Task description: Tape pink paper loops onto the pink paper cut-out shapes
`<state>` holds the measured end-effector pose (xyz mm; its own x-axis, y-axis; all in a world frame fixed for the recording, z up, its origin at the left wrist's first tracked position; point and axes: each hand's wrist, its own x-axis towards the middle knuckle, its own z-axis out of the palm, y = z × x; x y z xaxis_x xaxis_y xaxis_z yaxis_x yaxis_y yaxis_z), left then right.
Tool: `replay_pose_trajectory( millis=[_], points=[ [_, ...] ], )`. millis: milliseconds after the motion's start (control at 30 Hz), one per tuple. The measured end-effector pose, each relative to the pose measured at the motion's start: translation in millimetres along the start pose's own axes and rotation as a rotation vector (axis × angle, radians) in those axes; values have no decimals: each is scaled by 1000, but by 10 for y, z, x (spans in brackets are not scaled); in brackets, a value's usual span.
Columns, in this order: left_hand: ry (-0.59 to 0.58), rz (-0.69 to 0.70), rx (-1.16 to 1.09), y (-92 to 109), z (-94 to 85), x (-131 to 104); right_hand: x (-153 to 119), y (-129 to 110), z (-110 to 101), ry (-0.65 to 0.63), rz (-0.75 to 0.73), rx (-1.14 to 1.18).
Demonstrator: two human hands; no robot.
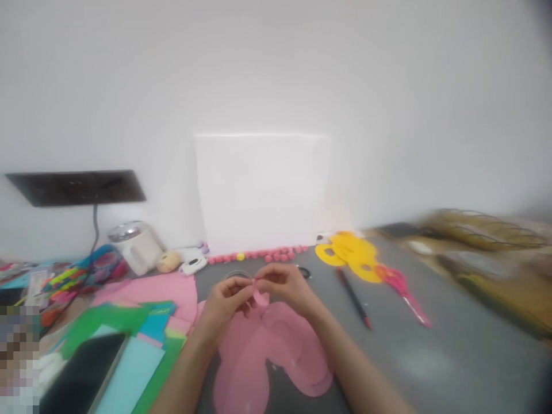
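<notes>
Between the fingertips of my left hand point(232, 298) and my right hand point(282, 287) is a small pink paper piece point(260, 299), pinched by both. Its exact shape is blurred. Below the hands, large rounded pink paper cutouts point(241, 374) lie overlapping on the grey table. Just behind the fingers, a clear ring-shaped item, perhaps a tape roll point(236, 275), is partly hidden. A row of small pink rolled pieces point(276, 254), with one yellow piece point(240, 256) among them, runs along the foot of a white sheet point(263, 190).
To the right lie yellow paper cutouts point(351, 253), a dark pencil point(356, 302) and pink-handled scissors point(405, 293). On the left, a phone point(81, 374) rests over coloured paper sheets point(133, 368). A white jar point(137, 250) stands near the wall, below a dark socket panel point(77, 188).
</notes>
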<state>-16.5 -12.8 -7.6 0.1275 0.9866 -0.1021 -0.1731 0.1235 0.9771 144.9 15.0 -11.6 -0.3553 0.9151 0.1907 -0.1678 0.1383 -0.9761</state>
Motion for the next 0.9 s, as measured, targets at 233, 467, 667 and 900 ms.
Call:
replay_pose_trajectory(
  millis=[233,467,667,900],
  points=[
    [11,14,-19,15,-13,2,-7,-53,-5,-6,-1,-27],
    [-33,66,-6,17,13,0,-8,7,-32,-52,24,63],
    [-13,157,44,23,28,-15,-15,-28,-37,-55,64,50],
    [24,209,114,42,42,-37,-15,-39,-47,-79,56,47]
  ],
)
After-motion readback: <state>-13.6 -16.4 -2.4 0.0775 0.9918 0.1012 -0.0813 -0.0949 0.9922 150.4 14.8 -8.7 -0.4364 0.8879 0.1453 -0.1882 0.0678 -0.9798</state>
